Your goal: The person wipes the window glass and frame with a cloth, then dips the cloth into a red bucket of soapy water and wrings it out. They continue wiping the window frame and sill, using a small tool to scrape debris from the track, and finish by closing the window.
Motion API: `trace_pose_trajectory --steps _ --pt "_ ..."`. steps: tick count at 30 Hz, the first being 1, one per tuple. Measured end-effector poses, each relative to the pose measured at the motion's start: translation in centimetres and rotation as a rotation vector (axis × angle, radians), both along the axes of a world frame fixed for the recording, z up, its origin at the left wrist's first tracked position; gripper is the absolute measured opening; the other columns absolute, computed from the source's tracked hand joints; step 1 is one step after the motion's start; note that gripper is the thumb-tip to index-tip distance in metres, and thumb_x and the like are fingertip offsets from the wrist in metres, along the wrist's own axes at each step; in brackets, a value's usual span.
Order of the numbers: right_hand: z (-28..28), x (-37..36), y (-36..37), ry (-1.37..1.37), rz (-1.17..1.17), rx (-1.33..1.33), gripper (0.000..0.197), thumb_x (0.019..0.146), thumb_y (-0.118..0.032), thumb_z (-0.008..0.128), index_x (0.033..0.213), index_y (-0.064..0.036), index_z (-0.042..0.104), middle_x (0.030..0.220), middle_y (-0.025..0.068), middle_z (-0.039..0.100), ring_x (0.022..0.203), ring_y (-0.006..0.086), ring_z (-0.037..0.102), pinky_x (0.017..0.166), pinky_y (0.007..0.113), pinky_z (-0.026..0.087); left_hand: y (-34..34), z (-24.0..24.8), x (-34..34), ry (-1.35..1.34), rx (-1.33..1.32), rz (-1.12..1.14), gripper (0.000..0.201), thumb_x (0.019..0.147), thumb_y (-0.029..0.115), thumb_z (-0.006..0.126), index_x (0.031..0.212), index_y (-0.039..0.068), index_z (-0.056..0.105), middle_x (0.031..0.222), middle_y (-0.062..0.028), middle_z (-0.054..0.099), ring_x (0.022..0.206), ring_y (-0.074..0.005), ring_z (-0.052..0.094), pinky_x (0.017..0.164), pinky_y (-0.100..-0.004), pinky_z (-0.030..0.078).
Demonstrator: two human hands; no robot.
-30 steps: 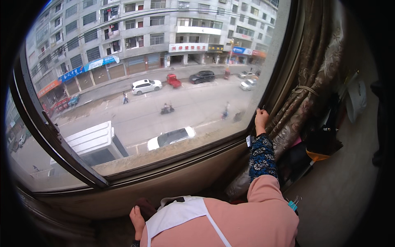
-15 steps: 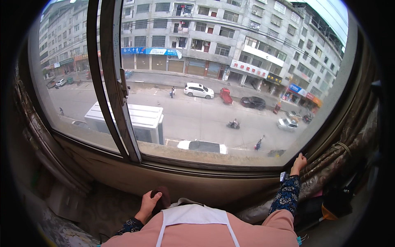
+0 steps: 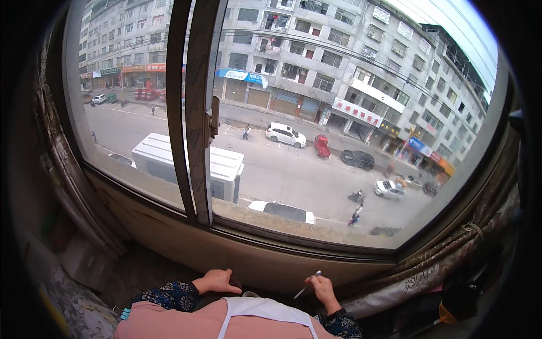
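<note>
My right hand [image 3: 324, 291], in front of my body below the sill, is closed on a thin pale stick-like tool [image 3: 303, 291] with a rounded whitish end above the fingers. Its lower end points down and left. My left hand [image 3: 217, 281] is bent over a dark maroon object [image 3: 237, 284]; the hand hides most of it, and I cannot make out its kind. Ahead of both hands stands a sliding window, whose lower frame [image 3: 305, 248] and metal latch [image 3: 214, 117] show.
A patterned curtain [image 3: 451, 248] is tied back with a cord [image 3: 473, 227] at the right; another curtain [image 3: 65, 164] hangs at the left. A pale box-like cabinet [image 3: 84, 261] stands at the lower left. Beyond the glass lies a street with a white truck [image 3: 192, 161].
My right hand has come from the window's lower right corner back toward my body, and the thin tool now shows. My left hand has turned palm down over the maroon object. The view has shifted.
</note>
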State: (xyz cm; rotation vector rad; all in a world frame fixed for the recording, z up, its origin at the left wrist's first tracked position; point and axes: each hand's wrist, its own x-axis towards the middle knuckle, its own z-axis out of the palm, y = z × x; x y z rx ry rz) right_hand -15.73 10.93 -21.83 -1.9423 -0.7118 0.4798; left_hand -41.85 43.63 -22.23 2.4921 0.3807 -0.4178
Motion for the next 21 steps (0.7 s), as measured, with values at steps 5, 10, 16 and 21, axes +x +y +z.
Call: trace_pose_trajectory --steps 5,10,16,21 --pt "0.1 -4.8 3.4 -0.09 0.299 -0.13 0.023 0.097 -0.025 0.064 0.098 -0.0044 0.075 0.084 0.0121 0.07 0.079 0.0272 0.07 0.072 0.034 0.054 -3.5 -0.5 2.3 0.049 -0.088 -0.22 0.081 0.082 0.068 0.063 0.113 -0.007 0.057 0.098 -0.0261 0.071 0.094 -0.0423 0.069 0.08 -0.0492 0.054" --pt "3.4 -7.8 5.5 0.168 0.398 0.051 0.019 0.098 -0.012 0.064 0.112 -0.0018 0.071 0.091 0.0022 0.072 0.083 0.0097 0.066 0.074 0.027 0.054 -4.4 -4.3 3.7 -0.013 0.001 -0.395 0.047 0.097 0.039 0.051 0.113 -0.005 0.055 0.101 -0.0295 0.07 0.094 -0.0457 0.068 0.079 -0.053 0.054" --pt "5.1 -8.5 3.8 0.31 0.619 0.123 0.019 0.1 -0.009 0.063 0.115 -0.0001 0.07 0.1 0.0027 0.07 0.095 0.0084 0.064 0.084 0.025 0.052 -6.5 -9.8 5.3 -0.159 -0.112 -0.404 0.042 0.101 0.037 0.04 0.109 0.0 0.059 0.098 -0.0266 0.07 0.092 -0.0437 0.069 0.079 -0.0509 0.056" --pt "1.4 -8.7 1.1 0.599 0.72 0.026 0.026 0.098 -0.01 0.066 0.122 -0.0001 0.066 0.113 0.0063 0.069 0.106 0.012 0.062 0.092 0.028 0.05 -8.5 -7.4 8.5 -0.176 0.109 -0.358 0.048 0.09 0.044 0.063 0.11 0.0 0.059 0.092 -0.0223 0.071 0.09 -0.0408 0.068 0.076 -0.0491 0.055"
